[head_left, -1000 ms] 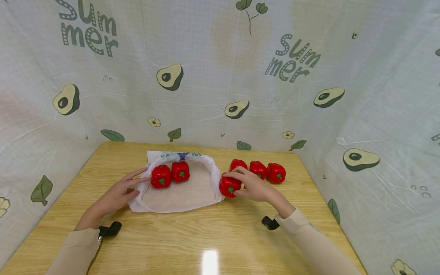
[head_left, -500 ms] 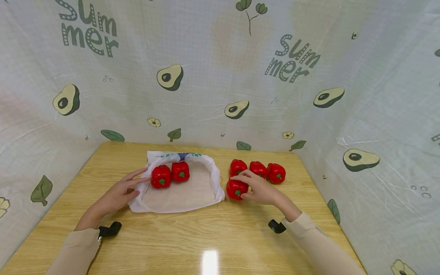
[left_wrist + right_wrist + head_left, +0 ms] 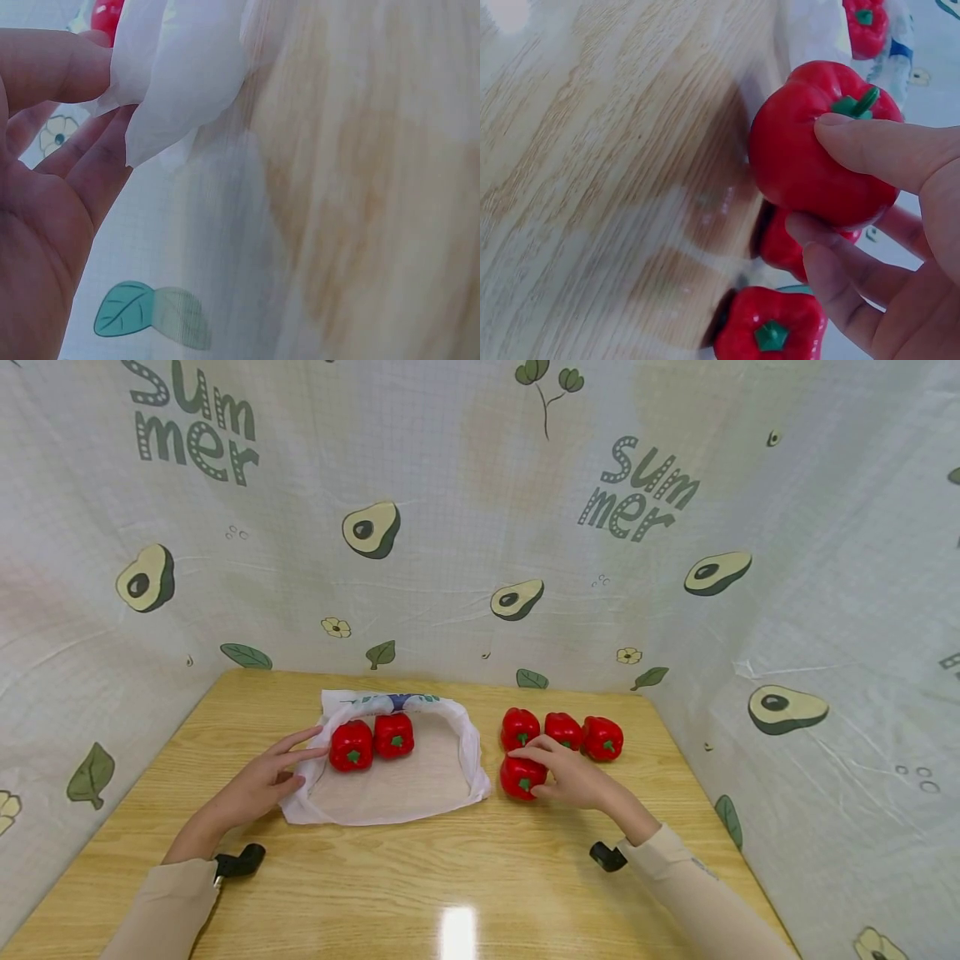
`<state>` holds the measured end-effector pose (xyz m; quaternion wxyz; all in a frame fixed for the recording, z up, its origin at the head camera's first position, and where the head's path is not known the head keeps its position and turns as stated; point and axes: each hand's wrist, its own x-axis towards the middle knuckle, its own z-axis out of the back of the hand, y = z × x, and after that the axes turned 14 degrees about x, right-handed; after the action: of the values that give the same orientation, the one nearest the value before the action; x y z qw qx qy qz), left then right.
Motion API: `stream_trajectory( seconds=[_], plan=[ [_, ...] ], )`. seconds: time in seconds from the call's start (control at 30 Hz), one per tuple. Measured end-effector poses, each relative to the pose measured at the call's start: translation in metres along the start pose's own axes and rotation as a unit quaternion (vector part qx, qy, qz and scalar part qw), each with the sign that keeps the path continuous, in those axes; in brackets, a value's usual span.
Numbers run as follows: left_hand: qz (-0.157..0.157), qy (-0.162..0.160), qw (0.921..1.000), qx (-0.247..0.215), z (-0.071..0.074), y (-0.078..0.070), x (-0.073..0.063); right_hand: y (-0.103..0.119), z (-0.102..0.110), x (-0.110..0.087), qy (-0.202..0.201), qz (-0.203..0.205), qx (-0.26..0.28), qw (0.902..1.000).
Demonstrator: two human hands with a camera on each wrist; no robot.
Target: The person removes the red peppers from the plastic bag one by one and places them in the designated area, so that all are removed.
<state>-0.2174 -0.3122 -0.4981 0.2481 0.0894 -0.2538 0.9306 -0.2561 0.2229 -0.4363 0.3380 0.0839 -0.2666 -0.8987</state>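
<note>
My right hand (image 3: 573,774) grips a red bell pepper (image 3: 817,150) with a green stem, thumb near the stem and fingers on the other side. In the head view this pepper is just right of a white plastic bag (image 3: 397,793), which lies spread with its mouth facing me. Two red bell peppers sit inside the bag at its left, one in front (image 3: 351,745) and one farther back (image 3: 393,735). At the bag's left edge, my left hand (image 3: 262,781) holds the thin plastic (image 3: 187,75) between thumb and fingers.
Several more red bell peppers stand behind my right hand: one at the left (image 3: 520,727), one partly hidden in the middle (image 3: 564,729) and one at the right (image 3: 603,738). The wooden table (image 3: 360,893) ends at a printed cloth backdrop (image 3: 442,635).
My right hand has moved right and slightly toward me with the bell pepper, away from the bag's right edge. The left hand and the bag have stayed put.
</note>
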Motion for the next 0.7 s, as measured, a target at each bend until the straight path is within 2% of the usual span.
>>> stream_trajectory(
  seconds=[0.7],
  plan=[
    [0.001,0.002,1.0000,0.004,-0.0006,0.0001,0.0002,-0.0032,-0.0031,0.0008,0.005,0.003,-0.024,0.9997]
  ],
)
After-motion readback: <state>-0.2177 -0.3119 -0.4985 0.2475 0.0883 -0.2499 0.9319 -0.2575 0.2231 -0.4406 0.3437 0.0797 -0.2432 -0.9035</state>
